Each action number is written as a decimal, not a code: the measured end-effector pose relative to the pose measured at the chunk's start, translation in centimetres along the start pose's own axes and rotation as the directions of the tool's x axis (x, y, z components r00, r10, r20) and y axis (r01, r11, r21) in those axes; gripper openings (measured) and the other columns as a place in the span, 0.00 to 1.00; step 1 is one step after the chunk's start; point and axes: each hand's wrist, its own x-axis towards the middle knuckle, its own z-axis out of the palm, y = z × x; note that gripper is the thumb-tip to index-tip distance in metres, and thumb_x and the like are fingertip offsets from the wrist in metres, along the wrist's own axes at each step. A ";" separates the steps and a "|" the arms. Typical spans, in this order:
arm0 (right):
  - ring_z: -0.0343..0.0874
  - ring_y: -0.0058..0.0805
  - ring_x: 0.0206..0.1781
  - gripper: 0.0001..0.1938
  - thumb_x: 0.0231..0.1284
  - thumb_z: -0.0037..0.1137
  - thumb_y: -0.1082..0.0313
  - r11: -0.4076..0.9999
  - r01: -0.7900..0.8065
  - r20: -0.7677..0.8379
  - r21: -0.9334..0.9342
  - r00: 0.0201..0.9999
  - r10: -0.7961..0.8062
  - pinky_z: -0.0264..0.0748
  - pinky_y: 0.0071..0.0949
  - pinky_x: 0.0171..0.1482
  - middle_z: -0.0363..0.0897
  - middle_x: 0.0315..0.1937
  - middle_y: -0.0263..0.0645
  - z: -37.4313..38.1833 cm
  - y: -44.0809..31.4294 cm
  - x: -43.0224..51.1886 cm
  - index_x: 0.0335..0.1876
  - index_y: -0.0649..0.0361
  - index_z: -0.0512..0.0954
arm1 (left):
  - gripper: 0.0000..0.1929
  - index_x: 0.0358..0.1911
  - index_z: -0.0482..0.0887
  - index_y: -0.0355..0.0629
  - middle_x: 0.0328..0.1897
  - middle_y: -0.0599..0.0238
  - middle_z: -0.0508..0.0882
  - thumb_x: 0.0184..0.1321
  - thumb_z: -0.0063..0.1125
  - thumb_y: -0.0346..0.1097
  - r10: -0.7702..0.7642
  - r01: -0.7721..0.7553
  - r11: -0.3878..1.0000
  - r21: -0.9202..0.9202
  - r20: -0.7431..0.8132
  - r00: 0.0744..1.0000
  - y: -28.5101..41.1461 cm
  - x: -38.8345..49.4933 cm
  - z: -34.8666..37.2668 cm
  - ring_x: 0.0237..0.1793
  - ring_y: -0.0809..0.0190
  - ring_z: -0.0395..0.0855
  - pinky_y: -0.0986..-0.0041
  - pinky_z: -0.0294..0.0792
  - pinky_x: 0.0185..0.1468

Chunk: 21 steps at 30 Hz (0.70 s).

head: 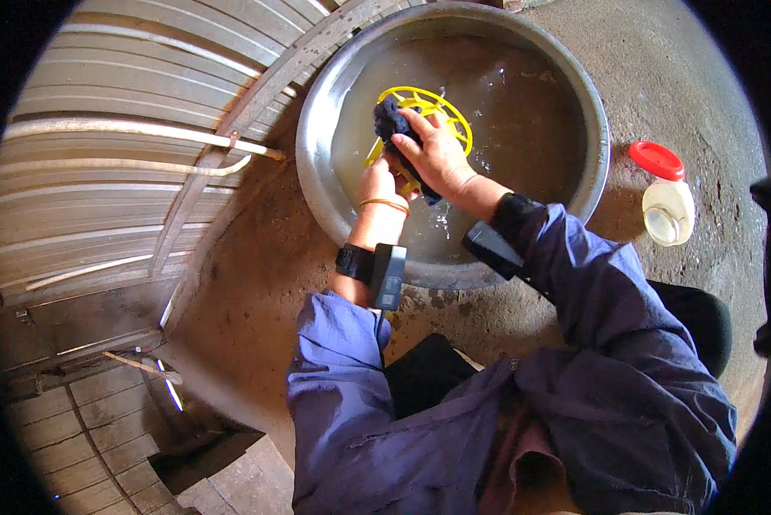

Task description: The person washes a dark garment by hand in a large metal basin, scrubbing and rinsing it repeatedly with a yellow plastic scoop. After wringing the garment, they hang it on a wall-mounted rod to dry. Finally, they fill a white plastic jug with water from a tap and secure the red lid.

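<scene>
Over a wide metal basin (601,151) of cloudy water, my left hand (380,183) holds a yellow plastic part with a spoked round rim (466,132). My right hand (438,154) presses a dark cloth (388,122) against the same part, above and right of my left hand. The cloth hangs down between the two hands and hides some of the yellow piece. Small splashes show on the water near them.
Right of the basin a clear plastic jar (668,212) with a red lid (657,161) is on the rough concrete floor (707,116). A corrugated metal wall (128,84) with pale poles (134,129) borders the left side. A dark opening (205,457) lies at lower left.
</scene>
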 end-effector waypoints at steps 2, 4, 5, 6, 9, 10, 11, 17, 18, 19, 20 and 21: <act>0.73 0.52 0.44 0.21 0.55 0.55 0.56 0.999 0.046 0.057 -0.010 0.997 -0.046 0.72 0.42 0.48 0.71 0.43 0.52 0.3 -1.0 -0.7 0.55 0.51 0.71 | 0.18 0.50 0.76 0.46 0.46 0.58 0.80 0.66 0.41 0.47 0.029 -0.008 0.944 -0.329 0.058 0.998 0.2 -0.3 0.8 0.46 0.55 0.78 0.60 0.74 0.46; 0.76 0.51 0.41 0.20 0.54 0.56 0.59 0.998 0.067 0.141 -0.008 0.988 -0.065 0.75 0.40 0.45 0.72 0.42 0.52 0.1 -1.5 -0.8 0.54 0.51 0.71 | 0.20 0.54 0.73 0.49 0.52 0.61 0.78 0.67 0.37 0.50 0.070 0.006 0.892 -0.451 0.152 0.986 0.4 -0.5 1.1 0.50 0.54 0.76 0.57 0.71 0.52; 0.76 0.51 0.41 0.20 0.54 0.55 0.59 0.996 0.082 0.076 -0.014 0.994 -0.081 0.75 0.40 0.45 0.72 0.42 0.52 -0.2 -1.5 -0.8 0.53 0.51 0.71 | 0.20 0.54 0.73 0.50 0.52 0.62 0.77 0.67 0.37 0.51 0.033 0.018 0.906 -0.424 0.114 0.993 0.5 -0.5 1.1 0.50 0.54 0.76 0.56 0.70 0.53; 0.76 0.51 0.40 0.19 0.54 0.55 0.60 0.996 0.088 0.080 -0.030 0.993 -0.085 0.75 0.40 0.44 0.72 0.41 0.52 -0.5 -1.3 -0.6 0.53 0.51 0.72 | 0.20 0.53 0.73 0.50 0.53 0.63 0.77 0.67 0.37 0.52 0.034 -0.016 0.937 -0.350 0.046 0.998 0.5 -0.6 0.9 0.50 0.55 0.76 0.56 0.69 0.54; 0.78 0.50 0.40 0.18 0.55 0.54 0.61 0.978 0.153 0.138 -0.141 0.981 -0.133 0.76 0.40 0.42 0.74 0.39 0.51 -1.6 0.8 -0.2 0.52 0.51 0.71 | 0.21 0.53 0.73 0.52 0.55 0.64 0.76 0.66 0.35 0.55 0.103 -0.093 0.955 -0.280 0.020 0.994 0.9 -0.2 -0.4 0.53 0.55 0.73 0.47 0.62 0.56; 0.78 0.49 0.40 0.17 0.55 0.54 0.61 0.961 0.180 0.220 -0.209 0.966 -0.133 0.76 0.40 0.42 0.75 0.38 0.50 -2.0 2.0 -0.3 0.51 0.50 0.72 | 0.22 0.54 0.72 0.52 0.55 0.64 0.76 0.66 0.35 0.55 0.114 -0.106 0.957 -0.271 0.014 0.993 1.2 0.0 -1.2 0.55 0.54 0.72 0.45 0.60 0.56; 0.78 0.48 0.40 0.17 0.55 0.54 0.61 0.938 0.221 0.299 -0.268 0.944 -0.137 0.76 0.40 0.41 0.75 0.38 0.50 -2.4 3.3 -0.6 0.51 0.50 0.72 | 0.22 0.54 0.72 0.52 0.56 0.63 0.76 0.66 0.35 0.56 0.133 -0.124 0.958 -0.260 0.019 0.991 1.5 0.2 -2.2 0.56 0.53 0.71 0.43 0.59 0.56; 0.74 0.40 0.53 0.17 0.52 0.53 0.59 0.818 0.142 0.564 -0.558 0.787 0.249 0.73 0.35 0.53 0.77 0.47 0.41 -5.9 11.8 -1.3 0.49 0.50 0.76 | 0.26 0.60 0.65 0.51 0.65 0.60 0.67 0.64 0.42 0.55 0.089 0.061 0.898 -0.437 0.314 0.945 2.7 2.3 -6.5 0.64 0.48 0.63 0.37 0.53 0.59; 0.73 0.39 0.56 0.19 0.52 0.53 0.57 0.783 0.055 0.511 -0.620 0.785 0.349 0.72 0.33 0.54 0.76 0.50 0.42 -6.5 13.1 -0.8 0.50 0.53 0.76 | 0.26 0.61 0.64 0.52 0.66 0.60 0.65 0.63 0.45 0.55 0.059 0.128 0.881 -0.455 0.375 0.925 2.7 2.3 -7.0 0.65 0.48 0.61 0.37 0.55 0.58; 0.72 0.43 0.56 0.22 0.53 0.52 0.54 0.746 0.158 0.560 -0.646 0.763 0.323 0.71 0.36 0.55 0.74 0.52 0.46 -7.0 14.5 -0.1 0.53 0.56 0.74 | 0.27 0.61 0.64 0.51 0.65 0.60 0.67 0.63 0.45 0.55 0.127 0.026 0.925 -0.379 0.372 0.920 2.4 2.1 -7.5 0.64 0.48 0.62 0.38 0.58 0.57; 0.71 0.46 0.57 0.26 0.54 0.52 0.52 0.726 -0.054 0.403 -0.685 0.803 0.439 0.70 0.37 0.56 0.72 0.53 0.49 -7.3 15.6 -0.1 0.56 0.57 0.70 | 0.27 0.61 0.63 0.49 0.64 0.59 0.68 0.63 0.45 0.54 0.176 -0.090 0.959 -0.267 0.319 0.931 2.3 1.7 -8.1 0.64 0.48 0.63 0.39 0.60 0.56; 0.70 0.49 0.57 0.29 0.54 0.51 0.49 0.687 -0.267 0.215 -0.676 0.820 0.530 0.70 0.38 0.56 0.71 0.54 0.52 -7.6 16.7 -0.1 0.59 0.59 0.67 | 0.28 0.62 0.63 0.48 0.63 0.58 0.69 0.63 0.46 0.54 0.237 -0.202 0.969 -0.144 0.305 0.922 2.0 1.5 -8.4 0.63 0.48 0.64 0.41 0.63 0.56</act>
